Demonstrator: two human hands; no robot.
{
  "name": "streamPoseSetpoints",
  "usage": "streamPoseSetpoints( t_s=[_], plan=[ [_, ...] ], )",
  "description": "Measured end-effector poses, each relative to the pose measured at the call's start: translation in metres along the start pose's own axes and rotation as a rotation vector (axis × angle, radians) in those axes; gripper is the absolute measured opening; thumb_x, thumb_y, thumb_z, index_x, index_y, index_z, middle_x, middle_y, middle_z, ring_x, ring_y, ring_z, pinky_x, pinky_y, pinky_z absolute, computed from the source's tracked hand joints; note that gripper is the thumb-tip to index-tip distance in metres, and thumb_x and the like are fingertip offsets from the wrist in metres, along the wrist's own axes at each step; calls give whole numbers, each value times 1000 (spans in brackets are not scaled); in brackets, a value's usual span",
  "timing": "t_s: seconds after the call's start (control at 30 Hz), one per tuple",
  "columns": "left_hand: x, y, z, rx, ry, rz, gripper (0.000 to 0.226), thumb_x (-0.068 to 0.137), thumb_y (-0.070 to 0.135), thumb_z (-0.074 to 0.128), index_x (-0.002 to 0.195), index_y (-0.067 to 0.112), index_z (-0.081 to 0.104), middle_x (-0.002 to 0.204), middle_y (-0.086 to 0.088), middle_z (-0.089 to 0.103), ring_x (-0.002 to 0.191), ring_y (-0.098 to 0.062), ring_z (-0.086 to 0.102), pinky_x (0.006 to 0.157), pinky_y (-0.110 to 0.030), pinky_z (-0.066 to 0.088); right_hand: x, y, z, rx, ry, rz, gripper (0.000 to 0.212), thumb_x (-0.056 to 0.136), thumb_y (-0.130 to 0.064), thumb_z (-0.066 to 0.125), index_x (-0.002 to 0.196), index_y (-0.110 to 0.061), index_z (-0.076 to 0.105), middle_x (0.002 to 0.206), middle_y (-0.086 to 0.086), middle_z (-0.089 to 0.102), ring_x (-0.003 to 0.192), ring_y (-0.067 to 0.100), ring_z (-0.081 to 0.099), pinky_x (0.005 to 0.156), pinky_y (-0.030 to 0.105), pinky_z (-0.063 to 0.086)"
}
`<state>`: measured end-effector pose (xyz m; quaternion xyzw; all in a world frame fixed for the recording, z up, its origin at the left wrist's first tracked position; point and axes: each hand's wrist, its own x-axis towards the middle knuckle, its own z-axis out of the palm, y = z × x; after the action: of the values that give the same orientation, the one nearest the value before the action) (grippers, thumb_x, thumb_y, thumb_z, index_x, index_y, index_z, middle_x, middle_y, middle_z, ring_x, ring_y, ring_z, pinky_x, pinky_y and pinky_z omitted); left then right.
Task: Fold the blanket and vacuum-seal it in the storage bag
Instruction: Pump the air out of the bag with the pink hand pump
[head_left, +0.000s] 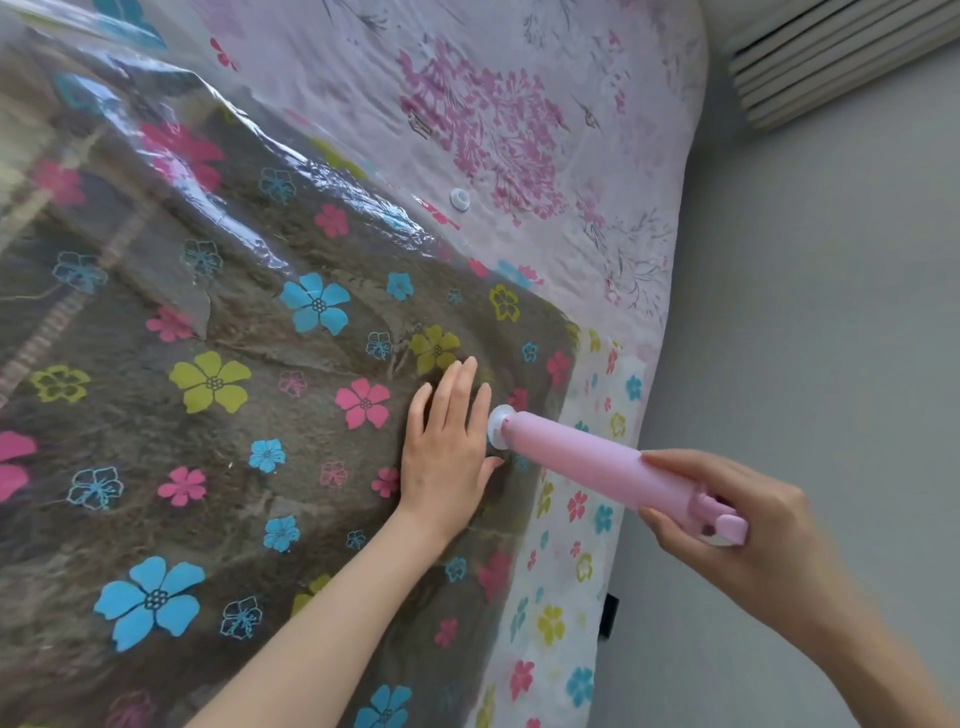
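Note:
A folded brown blanket (249, 431) lies inside a clear storage bag (582, 525) printed with blue, pink and yellow flowers. My left hand (447, 441) presses flat on the bag, fingers straight, just left of the white valve (500, 427). My right hand (727, 514) grips the rear end of a pink hand pump (597, 462). The pump's tip sits on the valve near the bag's right edge.
The bag rests on a bed with a pink floral sheet (493, 119). A small white cap (460, 199) lies on the sheet beyond the bag. Grey floor (805, 312) runs along the right, with a white slatted unit (831, 57) at the top right.

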<state>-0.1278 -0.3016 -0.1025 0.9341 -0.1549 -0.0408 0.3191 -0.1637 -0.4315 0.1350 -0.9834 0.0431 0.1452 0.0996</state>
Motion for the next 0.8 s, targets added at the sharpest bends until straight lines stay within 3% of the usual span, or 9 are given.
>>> streamPoseSetpoints(
  t_s=[0.13,0.3,0.43,0.53,0.7,0.8],
  plan=[
    [-1,-2,4,51,-2,-22,97,71,54,76,144,3,37,156,-19,23,145,-31,22,114,-52,17,14,-2,-4,-49,-57,-73,38,71,-30,72,109,-24,70,109,-17,67,90,-4,63,80,9,46],
    [-1,-3,8,80,-33,-21,97,73,55,73,146,3,36,157,-19,21,146,-31,21,115,-52,16,24,9,-7,-107,-121,-138,40,74,-29,77,113,-29,68,117,-19,64,95,0,64,81,21,51],
    [0,-4,10,82,-54,-32,97,74,55,73,147,4,34,158,-18,19,146,-31,20,115,-52,16,31,8,1,-237,-127,-292,38,77,-33,74,113,-22,70,118,-14,62,91,11,65,79,26,50],
    [0,-5,8,84,-73,-26,96,73,54,73,146,4,35,157,-18,20,146,-30,20,115,-51,17,36,8,5,-123,-119,-202,38,75,-38,77,111,-26,69,113,-19,65,91,5,65,79,23,51],
    [1,3,-2,-135,-90,-7,99,65,53,80,142,4,42,154,-18,31,144,-31,27,115,-58,21,36,16,12,-25,-99,-86,39,69,-30,81,107,-30,68,102,-21,66,85,3,64,74,24,53],
    [5,23,-17,-390,-125,94,90,74,54,67,144,6,39,150,-11,39,142,-27,33,112,-55,30,34,12,16,-36,-90,-76,43,71,-49,74,108,-28,66,100,-16,66,82,4,62,70,28,55]
  ],
)
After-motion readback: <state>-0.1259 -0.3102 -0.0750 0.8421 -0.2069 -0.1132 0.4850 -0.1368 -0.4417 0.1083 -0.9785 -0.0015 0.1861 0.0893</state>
